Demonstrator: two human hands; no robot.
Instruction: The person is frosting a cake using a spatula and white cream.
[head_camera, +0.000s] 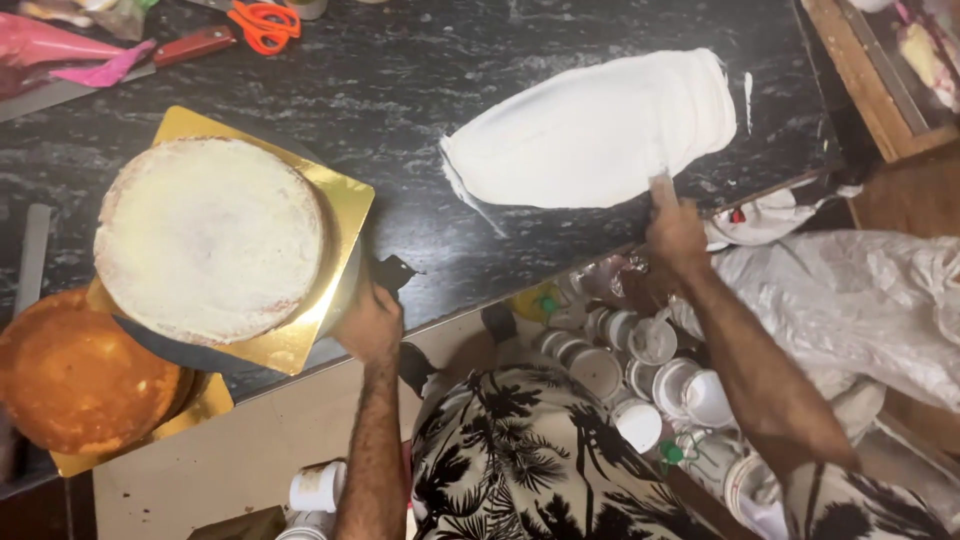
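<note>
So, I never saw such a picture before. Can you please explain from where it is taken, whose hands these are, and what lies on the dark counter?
There is one picture, taken by a camera worn on a person's head and looking down, so both arms belong to that person. No machine is here, only two bare hands.

The left hand rests at the edge of a square gold cake board, which carries a round pale frosted cake. Its grip there cannot be judged clearly.

The right hand is closed on a thin handle, which reaches into a large white mass of cream spread on the black marbled counter.

Also on the counter: a round golden-brown unfrosted cake at the left, and orange-handled scissors at the top.
</note>
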